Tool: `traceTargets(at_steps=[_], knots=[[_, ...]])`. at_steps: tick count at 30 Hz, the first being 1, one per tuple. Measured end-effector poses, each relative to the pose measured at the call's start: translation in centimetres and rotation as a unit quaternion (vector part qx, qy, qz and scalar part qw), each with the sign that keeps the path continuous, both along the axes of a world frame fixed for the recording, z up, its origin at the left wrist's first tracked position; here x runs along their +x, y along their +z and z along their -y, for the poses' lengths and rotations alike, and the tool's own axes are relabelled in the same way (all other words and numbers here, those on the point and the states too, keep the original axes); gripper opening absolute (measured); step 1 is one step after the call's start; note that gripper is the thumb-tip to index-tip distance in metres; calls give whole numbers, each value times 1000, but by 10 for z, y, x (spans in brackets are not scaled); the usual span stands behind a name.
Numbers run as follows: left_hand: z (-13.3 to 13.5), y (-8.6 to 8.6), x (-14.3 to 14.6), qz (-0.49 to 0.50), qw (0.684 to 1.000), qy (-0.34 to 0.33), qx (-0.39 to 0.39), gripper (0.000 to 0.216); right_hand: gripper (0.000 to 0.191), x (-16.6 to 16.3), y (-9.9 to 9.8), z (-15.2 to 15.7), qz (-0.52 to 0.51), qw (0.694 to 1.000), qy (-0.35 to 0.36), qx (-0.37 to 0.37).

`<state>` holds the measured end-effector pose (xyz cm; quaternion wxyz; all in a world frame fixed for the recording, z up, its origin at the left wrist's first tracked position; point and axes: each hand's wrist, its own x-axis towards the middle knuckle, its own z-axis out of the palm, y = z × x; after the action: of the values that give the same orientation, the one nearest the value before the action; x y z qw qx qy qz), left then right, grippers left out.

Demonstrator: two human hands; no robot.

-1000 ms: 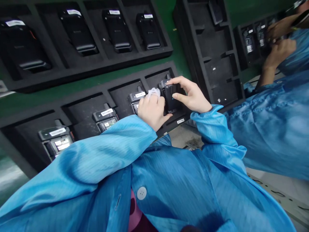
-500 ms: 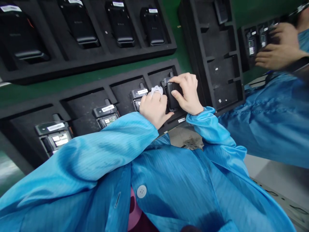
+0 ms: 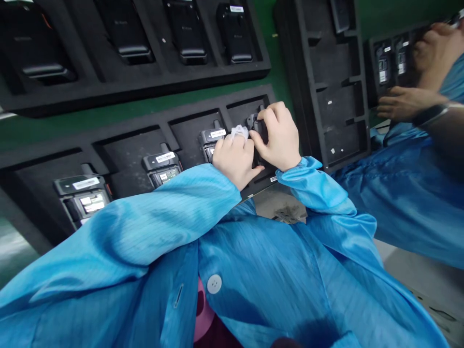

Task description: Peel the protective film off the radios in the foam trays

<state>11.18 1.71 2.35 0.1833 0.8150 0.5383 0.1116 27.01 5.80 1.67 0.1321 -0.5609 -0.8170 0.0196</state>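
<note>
In the tray's rightmost compartment stands a black handheld radio-like device [image 3: 253, 121] with a stub antenna, partly covered by my hands. My right hand [image 3: 279, 135] grips its upper part, thumb on the near side and fingers bent over the top. My left hand [image 3: 235, 158] is closed beside it, with crumpled translucent plastic [image 3: 239, 131] showing at its fingers. Just left of that hand lies another device [image 3: 211, 137] with a white label, partly hidden. Two more labelled devices, one in the middle [image 3: 162, 166] and one at far left [image 3: 84, 195], show bare inner parts.
The black foam tray [image 3: 130, 137] lies before me on a green surface [image 3: 152, 108]. Behind it, another foam tray [image 3: 145, 87] holds several black devices. A deep foam tray [image 3: 333, 116] stands at right. Beyond it, a co-worker's hands [image 3: 409, 102] are near further devices.
My right hand has shifted slightly left and its fingers now cover more of the device's top. The left hand has barely moved. The co-worker's hands have moved apart.
</note>
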Motion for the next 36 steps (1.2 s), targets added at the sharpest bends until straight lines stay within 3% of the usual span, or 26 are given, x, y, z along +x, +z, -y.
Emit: traceTargets(at_steps=[8,16,23,29,36], knots=[[0,5,1,-6,1000,6,-27,49,32,-6,1,-6,-54,997,-41,-29],[-1,0,0,10,1000,-1,-18,49,45,-4,-4,-6,-149,987,-35,-55],[-1,1,0,22,1000,-2,-23,48,50,-8,-5,-6,-103,992,-55,-56],[-1,3,0,-1,1000,-6,-24,49,53,-9,-7,-6,-131,990,-50,-23],[-1,1,-1,-2,1000,-9,-15,46,49,-8,-10,-8,-59,997,-26,31]])
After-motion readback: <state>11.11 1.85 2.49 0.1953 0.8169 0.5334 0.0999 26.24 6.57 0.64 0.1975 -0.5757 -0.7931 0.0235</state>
